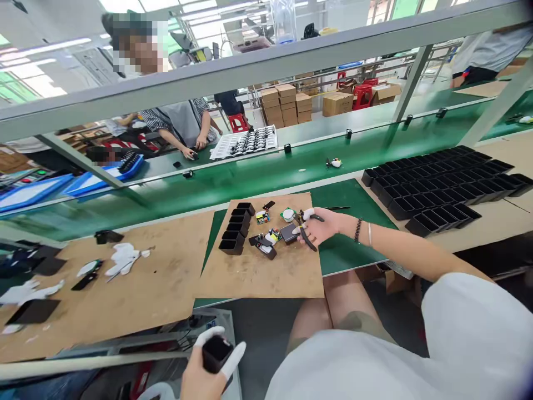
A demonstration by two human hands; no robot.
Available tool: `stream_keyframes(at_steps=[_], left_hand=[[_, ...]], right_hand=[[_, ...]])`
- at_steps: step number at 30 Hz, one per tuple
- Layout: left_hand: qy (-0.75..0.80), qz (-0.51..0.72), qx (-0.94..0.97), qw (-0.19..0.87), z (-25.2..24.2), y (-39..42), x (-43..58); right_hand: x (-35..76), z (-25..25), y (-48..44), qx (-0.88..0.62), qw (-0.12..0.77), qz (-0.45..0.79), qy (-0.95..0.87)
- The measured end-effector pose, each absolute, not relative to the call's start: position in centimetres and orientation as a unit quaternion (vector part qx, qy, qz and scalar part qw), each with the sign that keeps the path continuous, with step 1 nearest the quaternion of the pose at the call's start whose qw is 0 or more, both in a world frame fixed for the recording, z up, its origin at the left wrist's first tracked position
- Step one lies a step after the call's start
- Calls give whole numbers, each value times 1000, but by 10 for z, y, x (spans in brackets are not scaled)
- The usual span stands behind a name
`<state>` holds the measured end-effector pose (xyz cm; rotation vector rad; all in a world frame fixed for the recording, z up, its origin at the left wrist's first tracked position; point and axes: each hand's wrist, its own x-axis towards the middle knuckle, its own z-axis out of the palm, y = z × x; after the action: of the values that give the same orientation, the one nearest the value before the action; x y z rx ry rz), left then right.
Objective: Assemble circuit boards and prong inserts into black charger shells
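Observation:
Low in the view, off the bench's front edge, my left hand is closed around a small black plastic housing; white covers sit on its thumb and fingertip. My right hand grips a pair of black-handled pliers above the brown cardboard sheet. Beside the pliers lies a dark rectangular box. Near it are a round white part on a green board, small circuit boards with yellow parts, and a black case piece.
A row of open black housings stands on the cardboard's left side. Many more black housings fill the bench at right. White gloves lie at left. Beyond the green conveyor, a co-worker handles parts beside a white tray.

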<state>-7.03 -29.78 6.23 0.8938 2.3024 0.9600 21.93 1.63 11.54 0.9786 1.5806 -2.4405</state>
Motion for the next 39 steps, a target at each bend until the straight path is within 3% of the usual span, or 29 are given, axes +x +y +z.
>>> stream_keyframes(at_steps=[4,9,14,17,22,31,35,39], left_hand=[[806,369,339,315,46,-272,-47],[734,434,397,339,36,-222,-7],[650,499,464,336,19,-169,28],[648,493,488,315,4,-157,36],[687,476,490,247,-16,-158,42],[717,468,467,220,-23,-163,50],[722,470,457,222,-30,-164,53],[709,482,458,235,-38,-162,52]], right_hand=[[257,120,-7,322,54,-760,563],[283,103,-16,515,41,-353,780],[276,86,3,519,-12,-199,831],[279,102,58,471,-17,-173,865],[284,123,191,584,1,-103,805],[267,88,306,561,21,-92,823],[258,96,321,562,-25,-141,814],[258,115,304,549,-136,-231,792]])
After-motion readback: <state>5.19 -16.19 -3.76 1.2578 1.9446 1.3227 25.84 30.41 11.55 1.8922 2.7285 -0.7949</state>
